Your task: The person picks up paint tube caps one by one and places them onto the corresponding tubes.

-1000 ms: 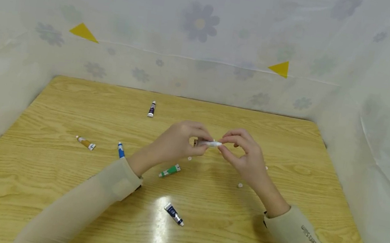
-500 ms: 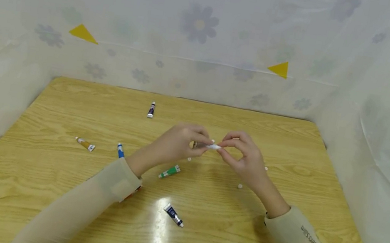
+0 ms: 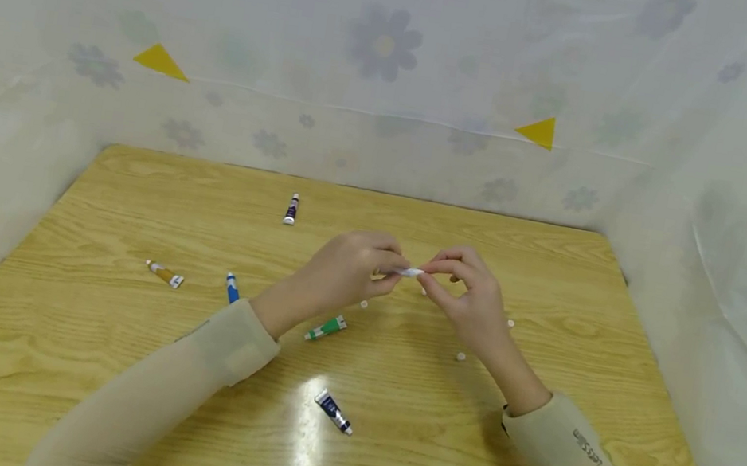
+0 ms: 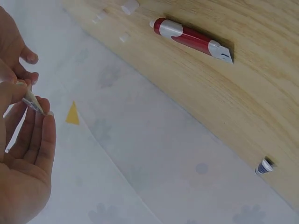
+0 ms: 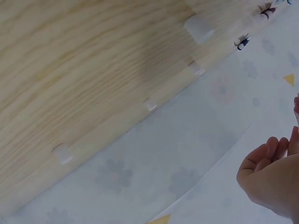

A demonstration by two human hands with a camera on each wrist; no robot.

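Above the middle of the wooden table [image 3: 109, 354], both hands meet on a small white tube [image 3: 410, 272]. My left hand [image 3: 391, 273] grips one end of it with curled fingers. My right hand [image 3: 429, 278] pinches the other end between thumb and fingertips. In the left wrist view the tube's tip [image 4: 33, 101] pokes out between the left hand's fingers [image 4: 42, 140]. The right wrist view catches only the edge of the right hand [image 5: 273, 179], and the tube is out of sight there.
Several small paint tubes lie around: dark purple [image 3: 291, 209], orange [image 3: 164, 274], blue [image 3: 231, 288], green [image 3: 326, 328], navy [image 3: 334, 411] and red [image 4: 191, 39]. White caps [image 3: 461, 356] dot the table near the right hand. Flowered plastic sheeting [image 3: 386, 50] walls three sides.
Both hands stay joined on the white tube, dipping a little and then lifting again. Nothing on the table has moved.
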